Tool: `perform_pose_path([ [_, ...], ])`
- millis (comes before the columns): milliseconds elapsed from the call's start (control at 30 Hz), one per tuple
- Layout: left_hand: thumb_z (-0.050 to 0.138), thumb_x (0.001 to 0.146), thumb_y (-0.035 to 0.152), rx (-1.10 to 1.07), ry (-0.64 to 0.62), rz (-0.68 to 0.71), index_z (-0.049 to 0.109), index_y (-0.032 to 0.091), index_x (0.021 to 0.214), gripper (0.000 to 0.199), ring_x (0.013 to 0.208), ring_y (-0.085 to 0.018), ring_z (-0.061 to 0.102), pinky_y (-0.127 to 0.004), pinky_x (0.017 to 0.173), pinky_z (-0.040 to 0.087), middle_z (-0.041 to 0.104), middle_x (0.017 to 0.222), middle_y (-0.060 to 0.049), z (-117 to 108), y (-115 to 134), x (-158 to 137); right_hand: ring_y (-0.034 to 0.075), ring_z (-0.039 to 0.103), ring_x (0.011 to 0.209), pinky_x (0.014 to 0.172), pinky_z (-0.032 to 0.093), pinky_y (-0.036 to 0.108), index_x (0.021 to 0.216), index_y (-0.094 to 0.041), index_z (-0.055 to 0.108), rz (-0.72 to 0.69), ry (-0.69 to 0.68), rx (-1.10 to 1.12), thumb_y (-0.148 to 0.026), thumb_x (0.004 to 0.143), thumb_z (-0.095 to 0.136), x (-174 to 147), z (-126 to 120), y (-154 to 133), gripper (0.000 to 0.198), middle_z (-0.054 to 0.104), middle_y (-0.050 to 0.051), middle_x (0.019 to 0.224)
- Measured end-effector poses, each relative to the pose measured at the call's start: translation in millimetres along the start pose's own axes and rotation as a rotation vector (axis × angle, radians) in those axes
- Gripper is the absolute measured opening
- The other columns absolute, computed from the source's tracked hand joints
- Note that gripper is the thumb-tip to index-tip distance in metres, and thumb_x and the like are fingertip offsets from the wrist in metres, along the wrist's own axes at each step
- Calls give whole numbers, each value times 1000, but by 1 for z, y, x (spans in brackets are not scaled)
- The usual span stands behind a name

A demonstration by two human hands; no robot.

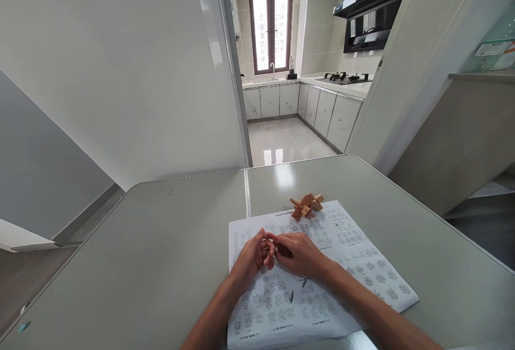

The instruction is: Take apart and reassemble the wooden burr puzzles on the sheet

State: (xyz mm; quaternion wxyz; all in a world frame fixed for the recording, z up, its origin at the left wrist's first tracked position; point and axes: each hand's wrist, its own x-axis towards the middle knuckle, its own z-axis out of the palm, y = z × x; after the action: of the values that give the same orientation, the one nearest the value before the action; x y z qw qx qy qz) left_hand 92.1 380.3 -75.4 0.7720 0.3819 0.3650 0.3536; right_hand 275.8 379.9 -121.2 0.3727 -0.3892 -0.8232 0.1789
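Observation:
My left hand [257,256] rests on the printed sheet [289,312] with its palm turned inward, its fingers loosely curled and apart, nothing visible in them. Against its fingertips, my right hand [302,254] is closed, fingers bent down and pressed together. Whatever its fingertips may hold is hidden. Just beyond both hands, a wooden interlocking puzzle [306,206] of several notched brown pieces sits at the sheet's far edge. Small line diagrams of puzzle shapes, short text lines and two dark check marks cover the paper.
The grey-green table [161,253] has a pale seam [247,194] running away from me. A small teal object [24,326] lies near its left edge. Behind stand a white panel [140,71] and a kitchen with cabinets [269,101], a gas stove [346,78] and a window [271,22].

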Motion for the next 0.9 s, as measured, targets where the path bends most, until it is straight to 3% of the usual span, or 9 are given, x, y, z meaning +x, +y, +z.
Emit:
perform_pose_path([
  [300, 65, 87, 67, 28, -9, 4, 66, 15, 95, 53, 52, -7, 39, -24, 56, 42, 53, 71, 2, 3, 3, -3, 11, 50, 56, 55, 32, 24, 81, -21, 59, -36, 22, -15, -10, 84, 58, -1, 2, 2, 11, 63, -4, 66],
  [900, 68, 85, 68, 23, -6, 12, 66, 15, 89, 53, 51, -7, 38, -24, 55, 42, 53, 69, 3, 6, 3, -1, 13, 55, 60, 59, 35, 25, 88, -21, 62, -43, -6, -63, -11, 87, 59, -1, 4, 3, 10, 65, -3, 71],
])
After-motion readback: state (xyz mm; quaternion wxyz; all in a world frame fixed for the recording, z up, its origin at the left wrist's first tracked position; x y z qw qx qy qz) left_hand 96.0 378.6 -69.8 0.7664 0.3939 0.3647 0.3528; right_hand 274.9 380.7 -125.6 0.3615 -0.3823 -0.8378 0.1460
